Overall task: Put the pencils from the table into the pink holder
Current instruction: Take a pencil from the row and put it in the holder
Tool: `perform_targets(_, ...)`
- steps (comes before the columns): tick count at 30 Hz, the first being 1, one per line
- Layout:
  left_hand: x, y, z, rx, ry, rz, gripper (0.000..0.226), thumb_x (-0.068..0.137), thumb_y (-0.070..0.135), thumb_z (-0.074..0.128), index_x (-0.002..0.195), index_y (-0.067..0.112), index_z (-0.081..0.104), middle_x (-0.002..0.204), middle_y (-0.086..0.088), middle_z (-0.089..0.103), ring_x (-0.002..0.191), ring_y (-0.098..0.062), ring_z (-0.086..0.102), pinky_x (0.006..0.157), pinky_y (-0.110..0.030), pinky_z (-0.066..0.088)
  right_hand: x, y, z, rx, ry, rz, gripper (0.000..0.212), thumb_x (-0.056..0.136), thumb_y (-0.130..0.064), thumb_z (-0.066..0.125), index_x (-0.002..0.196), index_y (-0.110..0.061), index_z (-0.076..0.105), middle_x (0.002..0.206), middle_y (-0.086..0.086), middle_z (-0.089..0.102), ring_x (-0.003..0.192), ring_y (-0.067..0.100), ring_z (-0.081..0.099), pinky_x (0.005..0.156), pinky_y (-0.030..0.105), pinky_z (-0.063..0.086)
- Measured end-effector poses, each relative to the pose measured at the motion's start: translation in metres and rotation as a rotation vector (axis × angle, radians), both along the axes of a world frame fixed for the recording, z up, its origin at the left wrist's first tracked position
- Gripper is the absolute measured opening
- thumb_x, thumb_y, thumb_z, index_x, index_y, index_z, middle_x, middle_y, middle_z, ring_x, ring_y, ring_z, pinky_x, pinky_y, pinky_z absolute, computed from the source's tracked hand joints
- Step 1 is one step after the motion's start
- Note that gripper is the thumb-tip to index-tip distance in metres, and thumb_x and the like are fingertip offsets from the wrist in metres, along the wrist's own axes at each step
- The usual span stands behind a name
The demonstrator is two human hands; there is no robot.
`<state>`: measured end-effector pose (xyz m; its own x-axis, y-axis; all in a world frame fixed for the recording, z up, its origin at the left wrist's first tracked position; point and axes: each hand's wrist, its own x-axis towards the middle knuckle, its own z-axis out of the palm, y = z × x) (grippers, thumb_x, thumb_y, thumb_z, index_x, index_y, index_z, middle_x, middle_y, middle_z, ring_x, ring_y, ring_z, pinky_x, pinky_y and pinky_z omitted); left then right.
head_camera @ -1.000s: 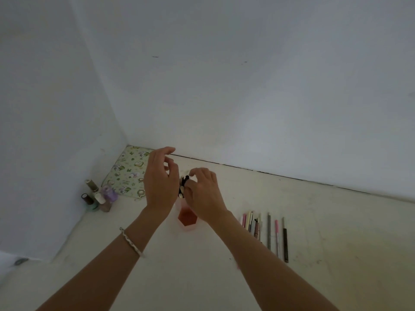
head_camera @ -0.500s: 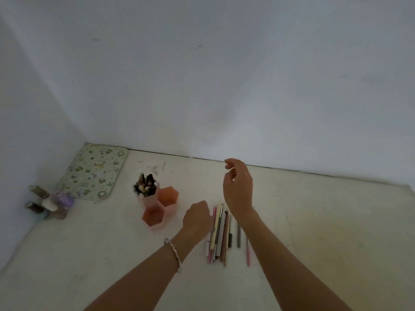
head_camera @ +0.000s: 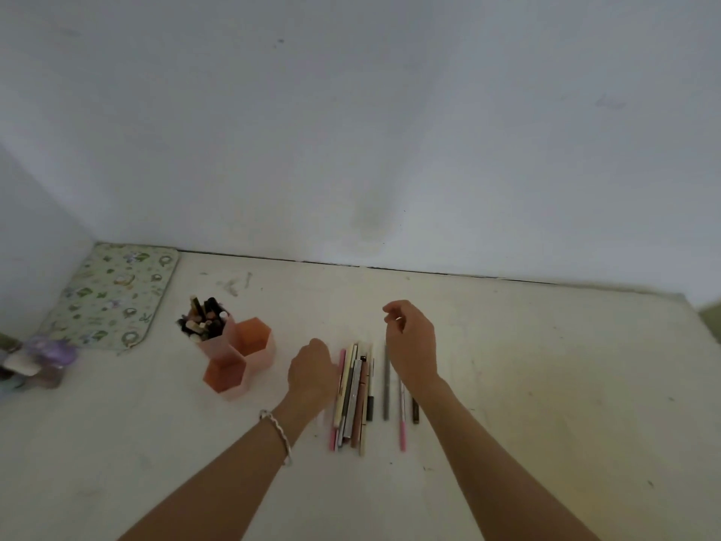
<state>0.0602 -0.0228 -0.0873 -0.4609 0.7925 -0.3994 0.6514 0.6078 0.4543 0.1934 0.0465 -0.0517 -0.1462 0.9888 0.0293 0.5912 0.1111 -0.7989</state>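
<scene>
Reaching for slim, mixed-colour pencils (head_camera: 353,396) lying on the pale table (head_camera: 546,384) right of the pink hexagonal plastic holder (head_camera: 238,355), the left hand (head_camera: 312,370) curls beside them, grip unclear. The right hand (head_camera: 411,345) hovers loosely bent, empty. Light, stiff and likely to roll, the pencils look best pinched mid-shaft.

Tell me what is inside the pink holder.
The pink plastic hexagon holder has its tall back cell packed with pencils; their lower ends are hidden by its wall. The two lower cells look empty.

Your left hand (head_camera: 312,370) lies curled against the left edge of the pencils (head_camera: 353,396) on the table (head_camera: 546,384). Your right hand (head_camera: 413,345) hovers loosely curled above them. The pink holder (head_camera: 226,355) stands to the left.
</scene>
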Motion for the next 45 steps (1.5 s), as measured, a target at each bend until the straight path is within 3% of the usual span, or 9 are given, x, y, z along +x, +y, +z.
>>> perform_targets(7, -0.048, 0.026, 0.07, 0.507, -0.027, 0.156, 0.015, 0.082, 0.013, 0.063, 0.095, 0.014, 0.053, 0.079, 0.002, 0.058, 0.069, -0.014, 0.055, 0.061, -0.022, 0.041, -0.035, 0.0, -0.018, -0.2, -0.548, 0.208, 0.023, 0.087, -0.024, 0.053, 0.07, -0.008, 0.055, 0.072, 0.003, 0.056, 0.067, 0.019, 0.055, 0.058, 0.026, 0.043)
perform_targets(13, -0.071, 0.012, 0.098, 0.748, -0.147, 0.22, 0.031, 0.085, 0.013, 0.065, 0.111, 0.024, 0.053, 0.078, 0.014, 0.061, 0.068, 0.001, 0.061, 0.056, -0.013, 0.049, -0.054, -0.014, -0.038, -0.2, -0.646, 0.198, 0.023, 0.09, -0.025, 0.052, 0.072, -0.012, 0.047, 0.082, 0.005, 0.058, 0.077, 0.021, 0.056, 0.063, 0.027, 0.041)
perform_targets(17, -0.081, 0.004, 0.104, 0.867, -0.209, 0.235, 0.052, 0.088, 0.008, 0.063, 0.132, 0.027, 0.045, 0.086, 0.015, 0.06, 0.071, 0.005, 0.062, 0.053, -0.005, 0.047, -0.062, -0.012, -0.039, -0.241, -0.564, 0.144, 0.033, 0.085, -0.02, 0.053, 0.056, -0.014, 0.038, 0.061, -0.001, 0.046, 0.056, 0.015, 0.047, 0.05, 0.026, 0.039)
perform_targets(23, -0.119, -0.003, 0.125, 0.937, -0.05, 0.218, 0.044, 0.083, 0.006, 0.067, 0.116, 0.029, 0.048, 0.095, 0.003, 0.061, 0.071, -0.003, 0.065, 0.055, -0.014, 0.054, -0.072, 0.012, -0.004, -0.249, -0.195, -0.005, 0.03, 0.084, -0.023, 0.054, 0.06, -0.011, 0.042, 0.053, -0.001, 0.036, 0.047, 0.015, 0.033, 0.044, 0.026, 0.025)
perform_targets(27, -0.134, -0.009, 0.125, 0.71, 0.141, 0.056, 0.041, 0.084, 0.009, 0.062, 0.116, 0.027, 0.044, 0.094, 0.003, 0.057, 0.072, -0.011, 0.063, 0.065, -0.029, 0.056, -0.081, 0.027, 0.026, -0.268, 0.204, -0.15, 0.019, 0.09, -0.021, 0.048, 0.078, -0.007, 0.048, 0.069, 0.008, 0.05, 0.059, 0.02, 0.043, 0.051, 0.029, 0.033)
perform_targets(31, -0.13, -0.012, 0.107, 0.492, 0.335, -0.17, 0.029, 0.088, 0.015, 0.057, 0.114, 0.021, 0.045, 0.086, 0.003, 0.061, 0.066, -0.013, 0.06, 0.064, -0.029, 0.052, -0.092, 0.02, 0.039, -0.255, 0.371, -0.156, 0.017, 0.093, -0.016, 0.045, 0.089, -0.003, 0.054, 0.074, 0.013, 0.058, 0.06, 0.018, 0.051, 0.05, 0.025, 0.041)
perform_targets(34, -0.134, -0.011, 0.101, 0.33, 0.525, -0.301, 0.022, 0.091, 0.025, 0.052, 0.113, 0.02, 0.053, 0.089, 0.005, 0.066, 0.08, -0.016, 0.061, 0.077, -0.029, 0.048, -0.1, 0.01, 0.045, -0.227, 0.424, -0.141, 0.016, 0.095, -0.015, 0.044, 0.092, -0.003, 0.055, 0.074, 0.012, 0.059, 0.059, 0.016, 0.055, 0.051, 0.027, 0.045)
perform_targets(37, -0.146, -0.01, 0.101, 0.394, 0.545, -0.249, 0.027, 0.093, 0.025, 0.051, 0.118, 0.023, 0.061, 0.11, 0.005, 0.066, 0.106, -0.015, 0.057, 0.093, -0.031, 0.041, -0.11, 0.0, 0.049, -0.177, 0.456, -0.134, 0.015, 0.096, -0.017, 0.046, 0.092, -0.006, 0.056, 0.074, 0.009, 0.061, 0.058, 0.015, 0.057, 0.056, 0.031, 0.048)
perform_targets(45, -0.138, -0.022, 0.132, 0.679, 0.323, -0.036, 0.031, 0.089, 0.006, 0.052, 0.117, 0.016, 0.061, 0.106, 0.002, 0.066, 0.096, -0.014, 0.059, 0.083, -0.028, 0.048, -0.143, -0.04, 0.033, -0.156, 0.29, 0.172, 0.011, 0.096, -0.022, 0.053, 0.096, -0.015, 0.06, 0.083, -0.001, 0.066, 0.068, 0.015, 0.064, 0.065, 0.032, 0.055)
